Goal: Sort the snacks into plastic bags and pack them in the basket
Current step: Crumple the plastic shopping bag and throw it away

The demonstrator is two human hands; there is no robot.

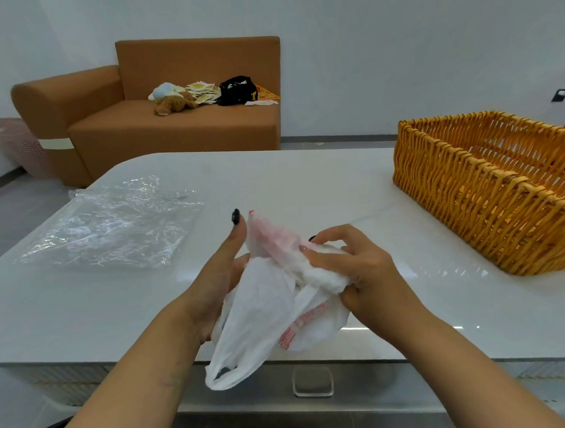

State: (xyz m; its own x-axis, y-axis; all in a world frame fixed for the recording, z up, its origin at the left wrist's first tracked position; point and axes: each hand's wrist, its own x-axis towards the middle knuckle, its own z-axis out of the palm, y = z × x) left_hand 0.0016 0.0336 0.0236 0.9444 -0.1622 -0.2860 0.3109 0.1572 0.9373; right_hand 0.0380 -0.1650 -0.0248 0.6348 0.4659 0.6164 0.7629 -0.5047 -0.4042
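A: At the near edge of the table, about six o'clock, both hands hold a white plastic bag. Its handle loop hangs past the edge, below the tabletop.

B: How are the hands set?

A: The right hand has fingers curled, bunching the top of the bag. The left hand lies along the bag's left side with the forefinger straight up; whether its other fingers pinch the bag I cannot tell, since the bag covers them.

B: Room to move?

A: A bare stretch of tabletop lies between the hands and the basket, which sits at two o'clock by the right edge, cut off by the frame. A clear bag lies flat at ten o'clock, reaching the left edge.

B: Anything in the white bag?

A: Something pink shows through near the top; what it is cannot be made out. The red print is unreadable.

B: Beyond?

A: A brown sofa at twelve o'clock.
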